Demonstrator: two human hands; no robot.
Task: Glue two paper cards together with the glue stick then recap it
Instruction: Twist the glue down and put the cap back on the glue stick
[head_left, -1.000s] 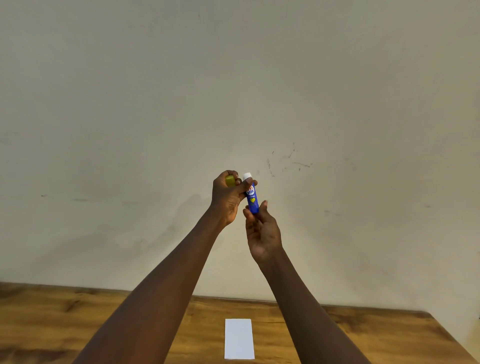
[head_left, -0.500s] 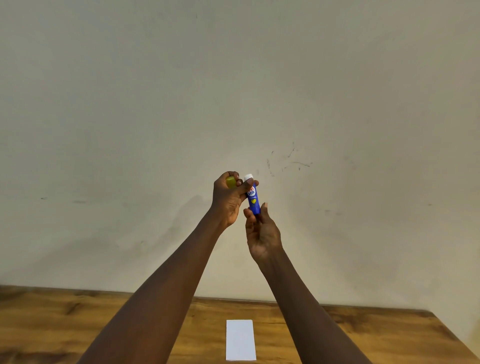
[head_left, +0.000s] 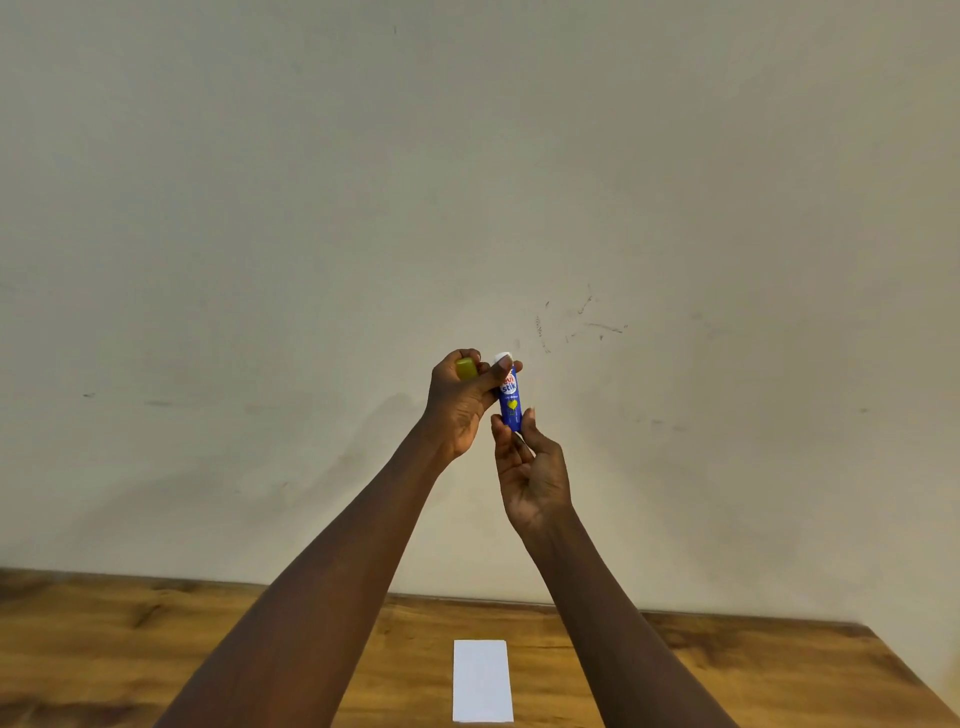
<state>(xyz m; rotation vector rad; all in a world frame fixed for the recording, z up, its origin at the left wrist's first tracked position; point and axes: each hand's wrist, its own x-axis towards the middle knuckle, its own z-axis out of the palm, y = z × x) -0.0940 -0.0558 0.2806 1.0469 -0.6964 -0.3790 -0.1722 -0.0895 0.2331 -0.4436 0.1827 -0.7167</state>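
Holding glue stick (head_left: 510, 400) upright, uncapped, white tip up. Pinching its base with right grip (head_left: 530, 467), thumb and fingertips closed round it. Steadying upper barrel with left grip (head_left: 460, 402), cap (head_left: 466, 369) curled into same fingers, just left of stick's top. Card (head_left: 480, 680) flat on worktop (head_left: 104, 649), well below stick. Risks: winding out too much glue, then snapping it on paper; dropping cap from crowded left grip.
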